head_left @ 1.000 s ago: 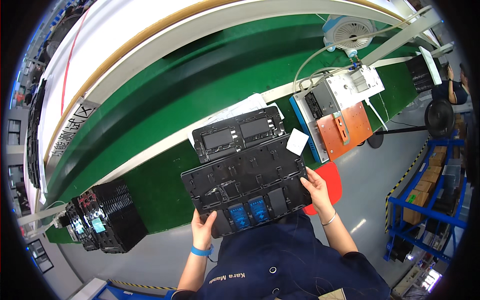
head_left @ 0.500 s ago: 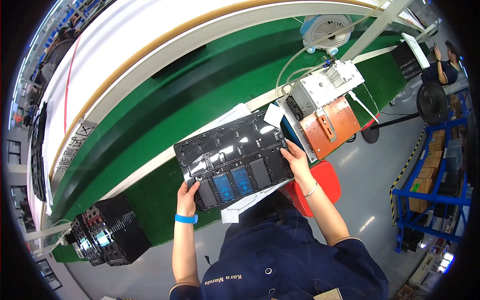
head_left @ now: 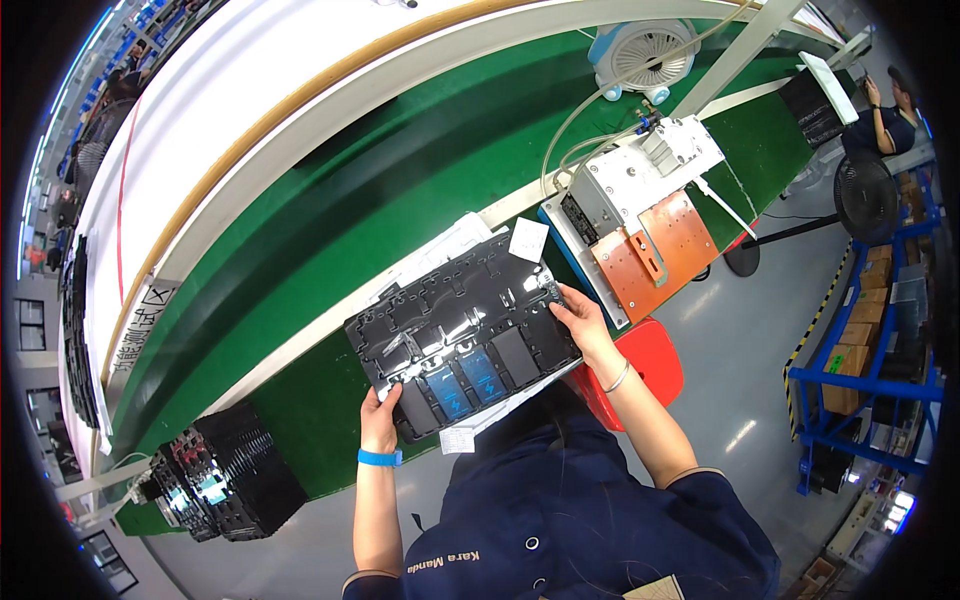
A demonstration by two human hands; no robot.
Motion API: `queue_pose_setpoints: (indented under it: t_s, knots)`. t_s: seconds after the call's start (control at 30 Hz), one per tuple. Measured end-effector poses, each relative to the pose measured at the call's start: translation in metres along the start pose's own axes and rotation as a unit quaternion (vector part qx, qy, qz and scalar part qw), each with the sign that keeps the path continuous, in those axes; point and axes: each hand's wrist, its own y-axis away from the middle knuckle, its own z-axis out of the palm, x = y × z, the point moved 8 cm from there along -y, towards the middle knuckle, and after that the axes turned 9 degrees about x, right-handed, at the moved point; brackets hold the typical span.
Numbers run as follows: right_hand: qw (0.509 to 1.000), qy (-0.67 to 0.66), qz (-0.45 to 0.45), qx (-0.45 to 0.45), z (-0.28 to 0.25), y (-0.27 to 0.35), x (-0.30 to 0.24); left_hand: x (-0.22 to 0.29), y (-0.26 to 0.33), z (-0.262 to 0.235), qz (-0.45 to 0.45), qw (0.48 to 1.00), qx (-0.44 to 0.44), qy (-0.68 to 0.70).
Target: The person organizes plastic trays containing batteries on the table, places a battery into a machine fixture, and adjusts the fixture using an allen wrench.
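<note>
A black moulded plastic tray (head_left: pixel 455 325) with several pockets lies tilted over the near edge of the green bench (head_left: pixel 330 200). Two blue-labelled flat parts (head_left: pixel 465 378) sit in its near pockets. My left hand (head_left: pixel 379 418), with a blue wristband, grips the tray's near left corner. My right hand (head_left: pixel 580 318), with a thin bracelet, holds the tray's right edge. White paper sheets (head_left: pixel 440 250) lie under the tray, and a small white tag (head_left: pixel 527 240) sits at its far right corner.
A stack of black trays (head_left: pixel 225 485) stands at the bench's left end. A grey and orange fixture (head_left: pixel 645 215) sits to the right, with a small fan (head_left: pixel 640 50) behind it. A red stool (head_left: pixel 650 365) stands by my right side. Another person (head_left: pixel 890 125) works at far right, near blue shelving (head_left: pixel 870 370).
Both hands have carried the black tray forward and down onto the bench over the paper sheets. The view has shifted toward the fixture.
</note>
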Motion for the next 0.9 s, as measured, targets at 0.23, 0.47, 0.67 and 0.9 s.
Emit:
queue_pose_setpoints:
  t_s: [0.23, 0.47, 0.67, 0.9]
  knots:
    - [1.000, 0.020, 0.006, -0.014, -0.003, -0.003, -0.001, -0.006, 0.006, 0.005, -0.017, 0.999, -0.016, 0.022]
    - [0.999, 0.020, 0.033, -0.009, -0.001, 0.022, -0.018, 0.001, 0.029, 0.005, 0.010, 0.999, -0.023, 0.032]
    - [0.998, 0.008, 0.058, 0.017, -0.037, 0.068, -0.012, -0.016, 0.074, 0.001, -0.009, 1.000, -0.022, 0.000]
    - [0.997, 0.016, 0.053, 0.049, -0.048, 0.067, -0.020, -0.019, 0.091, 0.011, -0.005, 1.000, 0.003, 0.013]
